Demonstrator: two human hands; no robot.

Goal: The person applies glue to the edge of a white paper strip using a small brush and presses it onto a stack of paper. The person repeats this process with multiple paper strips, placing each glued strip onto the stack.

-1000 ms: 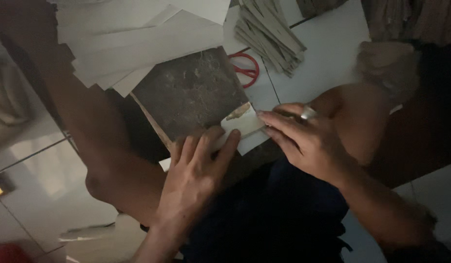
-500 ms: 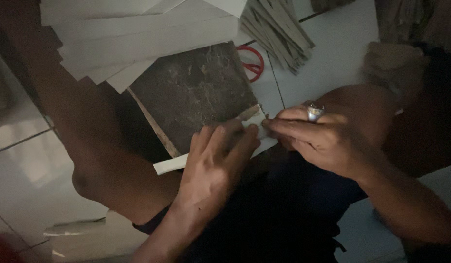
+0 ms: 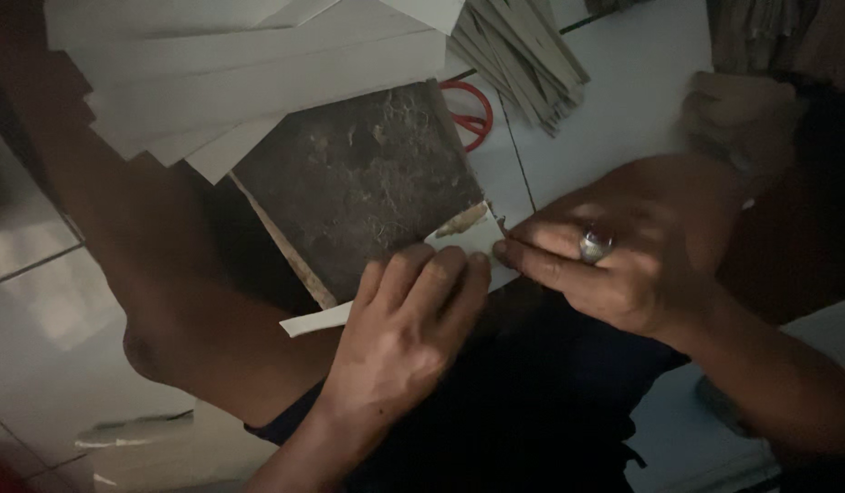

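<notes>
A dark, stained square board lies on the tiled floor in front of my crossed legs. Along its near edge lies a long white paper strip. My left hand presses flat on the strip, fingers together and stretched toward the board. My right hand, with a ring on one finger, pinches the strip's right end at the board's corner. The middle of the strip is hidden under my left hand; its left end sticks out past my wrist.
A fan of white paper sheets overlaps the board's far side. Red-handled scissors lie beside a bundle of grey strips. My bare knee is at the left. Pale floor tiles surround everything.
Both hands have moved slightly right along the strip. My left hand has slid from resting on the board's edge to lying flat over the paper strip.
</notes>
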